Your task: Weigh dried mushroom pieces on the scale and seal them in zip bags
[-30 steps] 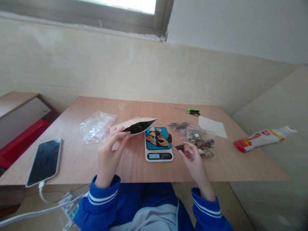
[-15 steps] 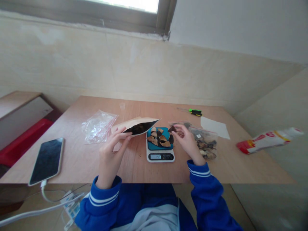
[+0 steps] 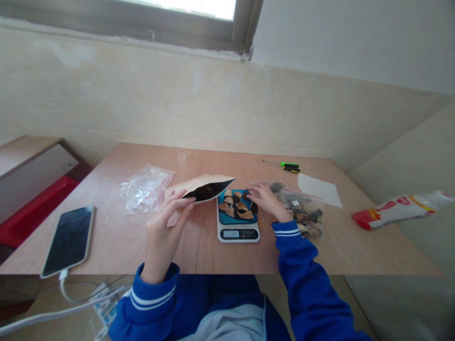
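Observation:
My left hand [image 3: 164,229] grips the near edge of a kraft paper pouch [image 3: 192,183], whose dark-lined mouth is open toward the scale. Right of the pouch is a white digital kitchen scale [image 3: 239,239] with a blue top and a lit display. Several brown and dark dried pieces [image 3: 243,208], which look like chips of bark or peel, lie spread on it. My right hand [image 3: 266,199] is over the platform's far right corner, fingers closed together at a dark dried piece [image 3: 246,193]. The fingertips partly hide that piece.
Clear zip bags of dried pieces [image 3: 305,213] lie right of the scale. Behind are screwdrivers [image 3: 289,166] and a white paper sheet [image 3: 320,189]. A bottle [image 3: 398,208] lies far right. Left are crumpled clear bags [image 3: 145,189] and a phone [image 3: 69,241] on a cable.
My right hand has moved left and down with the dark dried piece, from above the scale's right edge onto its platform. My left hand and the pouch have stayed nearly still.

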Demonstrator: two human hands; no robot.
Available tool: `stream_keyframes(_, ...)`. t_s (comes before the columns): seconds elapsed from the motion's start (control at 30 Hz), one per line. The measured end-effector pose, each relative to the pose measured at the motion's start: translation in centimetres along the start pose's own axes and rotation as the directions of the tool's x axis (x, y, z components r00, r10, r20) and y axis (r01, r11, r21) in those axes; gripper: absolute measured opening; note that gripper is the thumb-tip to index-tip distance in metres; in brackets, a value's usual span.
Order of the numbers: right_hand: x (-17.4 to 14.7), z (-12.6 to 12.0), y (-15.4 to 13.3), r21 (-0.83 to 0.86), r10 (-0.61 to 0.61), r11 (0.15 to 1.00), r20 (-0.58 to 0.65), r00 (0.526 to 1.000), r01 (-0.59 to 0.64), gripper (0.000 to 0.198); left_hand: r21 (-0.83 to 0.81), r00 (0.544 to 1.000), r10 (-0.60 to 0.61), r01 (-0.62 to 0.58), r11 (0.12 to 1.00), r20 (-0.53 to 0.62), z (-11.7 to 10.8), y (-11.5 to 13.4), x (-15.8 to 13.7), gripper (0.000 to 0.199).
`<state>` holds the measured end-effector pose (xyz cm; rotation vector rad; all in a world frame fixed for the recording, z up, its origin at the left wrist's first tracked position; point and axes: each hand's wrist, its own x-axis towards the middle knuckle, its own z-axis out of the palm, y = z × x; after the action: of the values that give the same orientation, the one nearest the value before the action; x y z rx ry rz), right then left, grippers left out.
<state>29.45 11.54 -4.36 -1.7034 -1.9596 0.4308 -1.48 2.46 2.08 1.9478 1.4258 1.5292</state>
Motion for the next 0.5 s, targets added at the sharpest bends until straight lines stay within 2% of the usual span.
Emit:
stream_keyframes(0.17,-2.3,-1.3,0.5,0.024,-0.046,0.999,-0.078,0.996,0.048,0.030,-0.008,1.000,0.017,-0.017,1.000,-0.007,-0.1,0.0,0.1,0.010)
stream_keyframes(0.3,-6.0,-1.9,0.4,0.092,0.007,0.996,-0.120,0.993,0.005,0.032,-0.015,1.000,0.026,-0.026,1.000,-0.010,0.0,0.0,0.2,0.010)
stream_keyframes(0.5,-10.9,0.5,-1.5,0.147,0.050,0.989,-0.232,0.971,-0.015,0.030,0.000,1.000,0.030,-0.030,1.000,-0.005,0.1,-0.2,0.1,0.011)
